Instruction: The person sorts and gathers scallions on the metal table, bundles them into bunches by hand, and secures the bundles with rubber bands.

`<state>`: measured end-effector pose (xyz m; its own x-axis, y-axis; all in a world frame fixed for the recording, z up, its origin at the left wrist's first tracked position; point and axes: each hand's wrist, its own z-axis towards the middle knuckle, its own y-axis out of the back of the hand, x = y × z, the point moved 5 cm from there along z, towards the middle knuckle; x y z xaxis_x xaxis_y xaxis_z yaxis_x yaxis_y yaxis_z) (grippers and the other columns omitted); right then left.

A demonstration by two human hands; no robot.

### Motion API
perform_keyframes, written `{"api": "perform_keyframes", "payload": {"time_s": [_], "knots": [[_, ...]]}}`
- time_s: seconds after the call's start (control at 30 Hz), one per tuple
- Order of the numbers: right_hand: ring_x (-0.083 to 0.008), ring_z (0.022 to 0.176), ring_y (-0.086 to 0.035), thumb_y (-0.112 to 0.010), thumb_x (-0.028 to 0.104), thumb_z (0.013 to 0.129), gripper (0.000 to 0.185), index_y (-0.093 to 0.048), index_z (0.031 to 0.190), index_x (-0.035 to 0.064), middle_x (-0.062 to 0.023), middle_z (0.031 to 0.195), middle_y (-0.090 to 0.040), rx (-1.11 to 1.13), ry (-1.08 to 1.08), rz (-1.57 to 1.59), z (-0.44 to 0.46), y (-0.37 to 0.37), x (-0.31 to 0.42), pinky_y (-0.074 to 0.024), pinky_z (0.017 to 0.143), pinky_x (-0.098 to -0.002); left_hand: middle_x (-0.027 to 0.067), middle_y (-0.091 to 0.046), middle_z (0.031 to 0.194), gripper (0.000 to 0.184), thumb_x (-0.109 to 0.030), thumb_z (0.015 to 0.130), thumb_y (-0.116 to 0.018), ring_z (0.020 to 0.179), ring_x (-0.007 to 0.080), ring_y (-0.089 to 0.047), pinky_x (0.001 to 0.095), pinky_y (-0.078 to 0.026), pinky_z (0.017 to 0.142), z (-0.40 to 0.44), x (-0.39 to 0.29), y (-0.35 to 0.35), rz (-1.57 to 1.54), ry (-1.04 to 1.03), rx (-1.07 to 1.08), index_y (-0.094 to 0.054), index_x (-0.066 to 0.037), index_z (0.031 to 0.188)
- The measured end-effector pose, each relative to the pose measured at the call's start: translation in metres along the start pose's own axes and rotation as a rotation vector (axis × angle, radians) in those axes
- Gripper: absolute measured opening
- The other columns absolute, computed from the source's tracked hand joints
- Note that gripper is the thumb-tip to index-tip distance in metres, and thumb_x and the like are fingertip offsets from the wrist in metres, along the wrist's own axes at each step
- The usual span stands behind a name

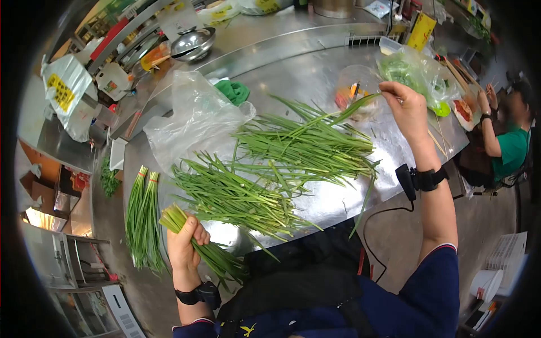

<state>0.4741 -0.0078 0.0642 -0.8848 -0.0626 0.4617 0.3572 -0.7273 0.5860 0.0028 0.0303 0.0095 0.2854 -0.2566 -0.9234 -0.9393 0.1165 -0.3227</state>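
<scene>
While the left hand is curled firmly round a bunch of green stems at the worktop's near edge, the right hand is raised beyond the far pile, thumb and fingertips seemingly pinching the tip of a long leaf. Another loose pile lies between, on the worktop. Picking works best, I judge, with a light pinch and a slow draw along the leaf's length, so it neither snaps nor drags its neighbours; the held bunch wants a snug grip near the stem ends, kept level without crushing.

A crumpled clear bag lies behind the nearer pile, no contents discernible. Another clear bag holds leafy greens; beside it, a see-through container shows red and orange pieces, too unclear to name.
</scene>
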Motion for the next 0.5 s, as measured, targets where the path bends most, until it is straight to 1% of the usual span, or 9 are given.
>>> {"api": "perform_keyframes", "payload": {"time_s": [0.07,0.1,0.13,0.2,0.23,0.27,0.37,0.47,0.5], "knots": [[-0.0136,0.073,-0.064,-0.061,0.001,0.078,0.013,-0.064,0.09,0.0032,-0.0067,0.081,-0.066,-0.091,-0.016,0.128,0.009,0.014,0.012,-0.0495,0.065,-0.0252,0.0014,-0.04,0.057,0.02,-0.015,0.081,-0.063,0.045,0.0106,-0.038,0.0254,-0.036,0.044,-0.006,-0.004,0.007,0.016,-0.044,0.001,-0.046,-0.004,0.087],[-0.0115,0.077,-0.063,-0.061,0.002,0.08,0.014,-0.063,0.094,0.0008,-0.0057,0.085,-0.066,-0.093,-0.096,0.255,0.013,0.02,0.011,-0.0497,0.068,-0.024,0.0002,-0.038,0.057,0.02,-0.014,0.081,-0.063,0.045,0.0095,-0.036,0.0241,-0.033,0.043,-0.009,-0.006,0.01,0.042,-0.077,0.002,-0.047,-0.005,0.088],[-0.0115,0.077,-0.063,-0.061,0.002,0.08,0.014,-0.063,0.094,0.0008,-0.0057,0.085,-0.066,-0.093,-0.079,0.253,0.017,0.026,0.019,-0.0497,0.068,-0.024,0.0002,-0.038,0.057,0.02,-0.014,0.081,-0.063,0.045,0.0095,-0.036,0.0241,-0.033,0.043,-0.011,-0.009,0.013,0.029,-0.088,0.0,-0.047,-0.005,0.088],[-0.0111,0.083,-0.061,-0.06,0.003,0.082,0.019,-0.059,0.101,-0.002,-0.0073,0.09,-0.064,-0.173,-0.185,0.695,0.026,0.043,0.037,-0.05,0.071,-0.0232,0.001,-0.042,0.058,0.019,-0.009,0.079,-0.063,0.041,0.009,-0.036,0.0238,-0.034,0.04,-0.015,-0.021,0.018,0.08,-0.12,-0.056,-0.049,-0.001,0.089],[-0.0129,0.086,-0.06,-0.059,0.003,0.083,0.027,-0.053,0.108,-0.0033,-0.0105,0.094,-0.063,-0.139,-0.171,0.698,0.029,0.049,0.05,-0.0504,0.073,-0.0236,0.0003,-0.042,0.056,0.018,-0.007,0.079,-0.062,0.04,0.0079,-0.034,0.023,-0.032,0.039,-0.017,-0.028,0.018,0.083,-0.141,-0.082,-0.051,0.001,0.091],[-0.0129,0.086,-0.06,-0.059,0.003,0.083,0.027,-0.053,0.108,-0.0033,-0.0105,0.094,-0.063,-0.134,-0.152,0.707,0.03,0.054,0.062,-0.0504,0.073,-0.0236,0.0003,-0.042,0.056,0.018,-0.007,0.079,-0.062,0.04,0.0079,-0.034,0.023,-0.032,0.039,-0.019,-0.036,0.018,0.074,-0.158,-0.092,-0.051,0.001,0.091],[-0.0115,0.082,-0.06,-0.061,0.003,0.082,0.03,-0.052,0.11,-0.0022,-0.009,0.091,-0.063,-0.142,-0.092,0.835,0.032,0.061,0.102,-0.05,0.071,-0.0235,0.001,-0.043,0.053,0.019,-0.007,0.08,-0.06,0.04,0.0077,-0.036,0.023,-0.031,0.039,-0.02,-0.057,0.016,0.021,-0.183,-0.068,-0.053,0.005,0.093],[-0.0107,0.079,-0.06,-0.062,0.005,0.081,0.031,-0.053,0.11,-0.002,-0.0076,0.089,-0.064,-0.139,-0.01,0.807,0.039,0.072,0.138,-0.0492,0.069,-0.0225,0.0021,-0.045,0.053,0.018,-0.008,0.081,-0.061,0.04,0.0081,-0.037,0.0231,-0.031,0.04,-0.026,-0.076,0.005,0.089,-0.236,-0.039,-0.054,0.005,0.09],[-0.0093,0.075,-0.059,-0.063,0.007,0.081,0.033,-0.053,0.11,-0.0023,-0.0059,0.086,-0.063,-0.113,0.001,0.81,0.041,0.071,0.153,-0.0484,0.067,-0.0217,0.0034,-0.048,0.056,0.018,-0.009,0.081,-0.061,0.04,0.0084,-0.039,0.023,-0.032,0.04,-0.028,-0.083,-0.002,0.104,-0.246,-0.014,-0.055,0.006,0.089]]}}
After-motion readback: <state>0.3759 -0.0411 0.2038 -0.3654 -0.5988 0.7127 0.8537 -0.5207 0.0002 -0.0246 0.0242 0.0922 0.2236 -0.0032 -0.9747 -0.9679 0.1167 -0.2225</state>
